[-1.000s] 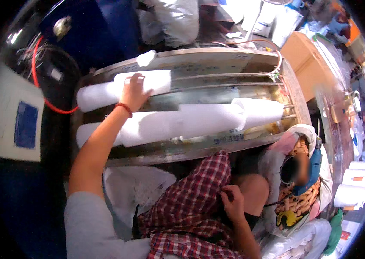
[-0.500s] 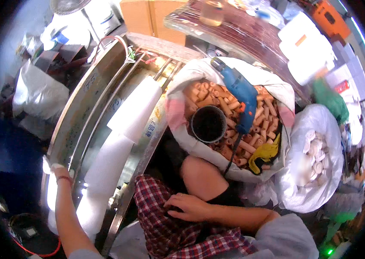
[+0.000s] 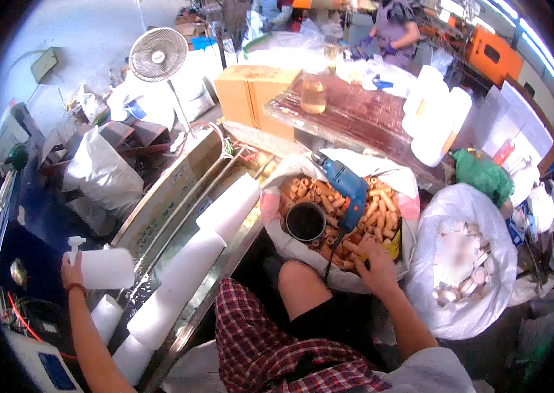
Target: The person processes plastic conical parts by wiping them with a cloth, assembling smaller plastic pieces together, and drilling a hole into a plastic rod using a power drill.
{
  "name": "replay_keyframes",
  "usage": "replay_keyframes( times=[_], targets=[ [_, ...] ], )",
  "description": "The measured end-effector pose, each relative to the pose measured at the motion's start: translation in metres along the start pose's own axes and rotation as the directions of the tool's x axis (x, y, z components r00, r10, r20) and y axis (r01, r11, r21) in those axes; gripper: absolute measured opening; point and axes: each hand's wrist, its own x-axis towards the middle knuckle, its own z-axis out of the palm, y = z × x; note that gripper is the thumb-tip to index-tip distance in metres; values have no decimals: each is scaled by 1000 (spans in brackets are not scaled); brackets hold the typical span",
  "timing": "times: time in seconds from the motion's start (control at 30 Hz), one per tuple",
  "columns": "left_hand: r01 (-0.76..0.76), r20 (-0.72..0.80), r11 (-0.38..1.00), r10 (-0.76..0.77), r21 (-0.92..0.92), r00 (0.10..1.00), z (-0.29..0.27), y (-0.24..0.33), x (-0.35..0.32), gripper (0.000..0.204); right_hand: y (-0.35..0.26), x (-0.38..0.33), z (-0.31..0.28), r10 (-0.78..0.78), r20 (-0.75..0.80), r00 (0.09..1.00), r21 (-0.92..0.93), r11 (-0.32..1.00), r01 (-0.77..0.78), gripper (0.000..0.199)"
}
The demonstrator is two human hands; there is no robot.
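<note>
Looking down, I see my left hand (image 3: 71, 272) out at the far left, fingers wrapped around the end of a white paper roll (image 3: 101, 268) that it holds level just beside the long shiny metal trough (image 3: 159, 196). More white rolls (image 3: 188, 268) lie in a line along that trough, running from near left to the middle. My right hand (image 3: 377, 264) rests on the near edge of an open white sack of short orange cardboard tubes (image 3: 329, 196), fingers spread fairly wide over the tubes; I cannot tell whether they grip one. A blue power drill (image 3: 347, 187) lies on the tubes, just right of a dark round cup (image 3: 305, 221). To the right stands a white bag of pale pieces (image 3: 466, 262). My red checked cloth (image 3: 257, 327) covers my lap near the bottom.
</note>
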Motion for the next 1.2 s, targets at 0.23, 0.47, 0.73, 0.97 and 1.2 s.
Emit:
replay_keyframes(
  times=[0.23,0.47,0.73,0.97,1.2],
  targets=[
    [549,431,328,-369,-769,824,19,12,-53,85,88,-48,13,139,87,986,-245,963,-114,31],
    [343,241,530,-253,-776,937,43,35,-110,52,66,-4,-26,520,19,854,988,121,-96,34],
    [43,-66,361,-284,-932,957,14,83,-195,37,-249,127,22,-32,196,980,955,234,-183,27],
    [-106,-99,-32,-168,-994,981,-7,132,-245,50,-437,73,162,-640,7,769,809,456,371,23],
    [70,339,-525,-437,-848,833,-2,108,-256,62,-442,32,170,-825,-297,481,692,161,704,21]
  ],
)
